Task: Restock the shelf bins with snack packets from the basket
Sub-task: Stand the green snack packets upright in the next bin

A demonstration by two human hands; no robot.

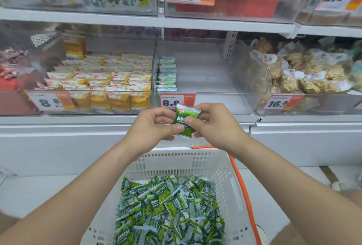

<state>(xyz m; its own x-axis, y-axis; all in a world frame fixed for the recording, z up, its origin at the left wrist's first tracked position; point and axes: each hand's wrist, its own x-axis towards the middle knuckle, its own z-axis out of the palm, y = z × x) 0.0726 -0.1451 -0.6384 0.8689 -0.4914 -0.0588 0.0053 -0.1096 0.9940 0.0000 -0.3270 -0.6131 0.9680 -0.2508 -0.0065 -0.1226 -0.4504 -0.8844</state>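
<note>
A small green snack packet [185, 120] is held upright in front of the shelf edge, pinched between both hands. My left hand [151, 125] grips its left side with thumb and fingers. My right hand [213, 124] pinches its right side. Below, a white plastic basket [182, 163] holds several loose green packets [168, 209]. The clear middle bin [211, 80] has one row of green packets [166, 74] stacked along its left wall; the remainder of its floor shows bare.
The left neighbouring bin [101, 80] is full of yellow-and-white packets. A bin of brownish bagged snacks [305, 74] sits on the right. Price tags [177, 102] hang on the bin fronts. An orange basket handle [241, 184] runs along the basket's right side.
</note>
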